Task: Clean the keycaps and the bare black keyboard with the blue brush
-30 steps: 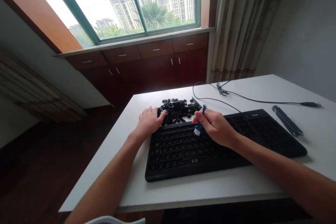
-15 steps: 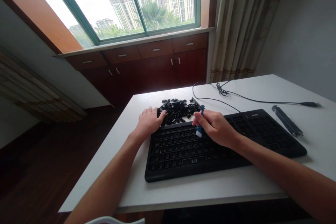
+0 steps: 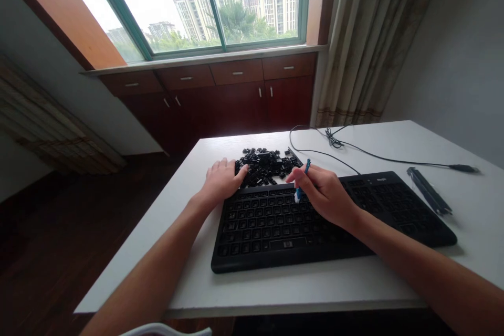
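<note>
Head-height view, forward (and down)

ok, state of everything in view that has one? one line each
Left hand: open, spread at the key heap's left edge
Right hand: closed around brush
Brush: gripped, bristles down over keyboard
Keyboard: lying flat, many keys off
Loose keys: heaped behind keyboard
Cable: partly bunched, plug end loose
Drawers: shut
Cupboard doors: shut
Right curtain: drawn aside
</note>
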